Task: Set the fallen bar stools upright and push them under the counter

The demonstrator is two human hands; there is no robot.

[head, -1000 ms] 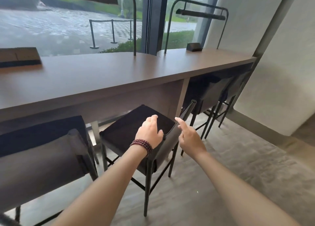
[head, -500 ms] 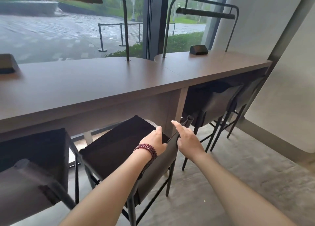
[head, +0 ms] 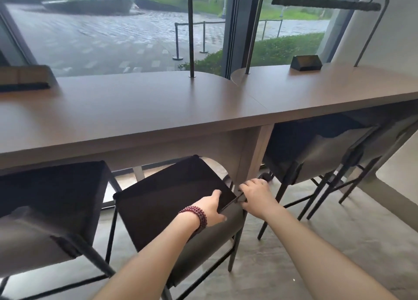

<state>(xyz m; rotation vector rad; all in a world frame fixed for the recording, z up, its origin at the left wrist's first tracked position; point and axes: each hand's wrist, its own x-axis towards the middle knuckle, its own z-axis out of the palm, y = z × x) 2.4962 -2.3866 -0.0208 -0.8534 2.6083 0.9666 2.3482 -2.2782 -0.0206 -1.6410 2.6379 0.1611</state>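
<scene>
Push-in step. Left hand (head: pixel 210 205) and right hand (head: pixel 256 194) seemingly curled round stool (head: pixel 172 200) backrest; next: shove beyond fingertips, under counter (head: pixel 158 109).

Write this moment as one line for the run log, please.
middle stool: upright, seat mostly in front of counter | left hand: grips backrest top | right hand: grips backrest top

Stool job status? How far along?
Done: every stool in view stands upright; the right stool sits tucked under the counter. In hand: left hand and right hand grip the middle stool by its backrest, seat partly under. Left: finish that push; the left stool also looks to stick out.
</scene>
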